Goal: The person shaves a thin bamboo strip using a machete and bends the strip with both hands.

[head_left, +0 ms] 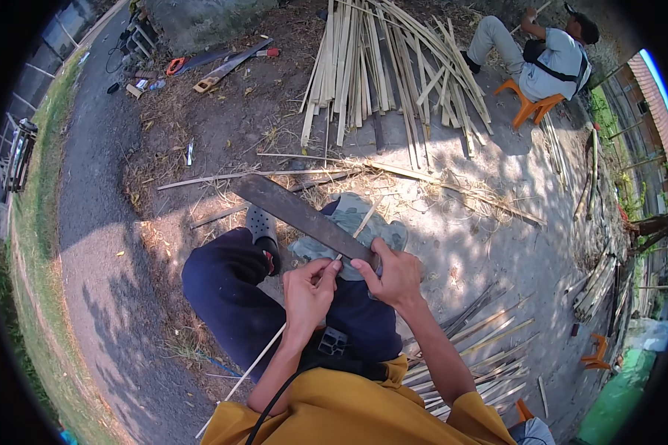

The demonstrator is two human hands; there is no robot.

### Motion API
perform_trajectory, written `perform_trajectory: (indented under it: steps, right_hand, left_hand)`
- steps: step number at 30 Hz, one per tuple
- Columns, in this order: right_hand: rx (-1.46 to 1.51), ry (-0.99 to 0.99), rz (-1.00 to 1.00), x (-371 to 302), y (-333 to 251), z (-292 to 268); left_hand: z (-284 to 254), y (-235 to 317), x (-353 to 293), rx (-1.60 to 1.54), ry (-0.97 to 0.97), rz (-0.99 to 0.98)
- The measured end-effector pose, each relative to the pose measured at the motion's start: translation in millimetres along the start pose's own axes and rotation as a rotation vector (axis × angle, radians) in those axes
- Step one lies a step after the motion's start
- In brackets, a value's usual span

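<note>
My right hand (395, 276) is closed round the handle end of a machete (297, 213), whose broad dark blade points up and to the left. In my left hand (309, 294), thumb and fingers pinch a thin bamboo strip (256, 363). The strip runs from the lower left, past my left forearm, up to the blade and shows again beyond it. Where the two meet, the blade lies across the strip, close to both thumbs. Under the blade, a camouflage-patterned cloth (390, 234) covers my knee.
A large heap of bamboo strips (345, 74) lies ahead, with more strips (490, 363) at my right. Handsaws (226, 69) rest on the ground at the far left. Another person (553, 63) sits on an orange stool (528, 108) at the far right.
</note>
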State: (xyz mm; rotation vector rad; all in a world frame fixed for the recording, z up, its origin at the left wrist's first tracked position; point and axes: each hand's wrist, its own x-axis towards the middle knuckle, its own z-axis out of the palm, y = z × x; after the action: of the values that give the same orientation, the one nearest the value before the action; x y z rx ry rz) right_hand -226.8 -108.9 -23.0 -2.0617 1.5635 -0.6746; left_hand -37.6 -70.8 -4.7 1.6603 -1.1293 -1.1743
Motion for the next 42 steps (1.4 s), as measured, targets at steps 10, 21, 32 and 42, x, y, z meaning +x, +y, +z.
perform_trajectory:
  steps: [10,21,32,42]
  right_hand:
    - [-0.014,-0.009,0.028,1,3,4]
    - [-0.038,-0.017,0.036,-3,-4,2]
    - [-0.048,0.009,-0.011,-5,-7,0]
    - [-0.104,-0.017,-0.009,-9,-14,2]
  left_hand:
    - [-9,3,-8,0.007,0.038,-0.021]
    - [-8,-3,-8,0.097,0.059,0.083]
    - [-10,-8,-16,-0.022,0.064,0.035]
    - [-15,-17,-20,0.0,0.059,0.066]
